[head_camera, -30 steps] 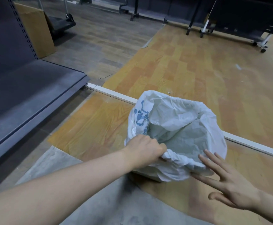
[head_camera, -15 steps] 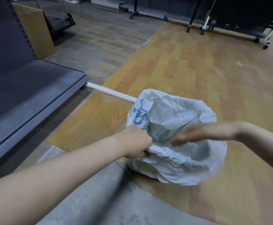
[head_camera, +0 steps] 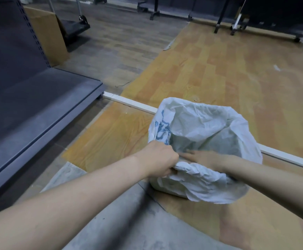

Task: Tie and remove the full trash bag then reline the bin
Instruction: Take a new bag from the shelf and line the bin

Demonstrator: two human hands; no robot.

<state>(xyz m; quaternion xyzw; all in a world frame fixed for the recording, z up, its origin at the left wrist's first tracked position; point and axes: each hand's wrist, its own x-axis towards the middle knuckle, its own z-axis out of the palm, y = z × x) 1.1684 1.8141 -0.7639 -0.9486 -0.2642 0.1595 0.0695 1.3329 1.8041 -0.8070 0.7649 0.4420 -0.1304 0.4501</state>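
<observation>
While the left hand point(head_camera: 162, 159) grips the bag point(head_camera: 206, 123) rim, the right hand point(head_camera: 204, 157) reaches inside.

Blue printing on the white trash bag point(head_camera: 160, 129), crumpled, not legible, no other text

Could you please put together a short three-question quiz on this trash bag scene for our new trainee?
1. True or false: the white bag is already tied shut.
2. Which hand grips the bag's near rim: (a) left hand, (b) right hand?
3. Fill in: the right hand's fingers reach ____ the bag's mouth.

Key: 1 false, the mouth is open; 2 (a); 3 into.
</observation>
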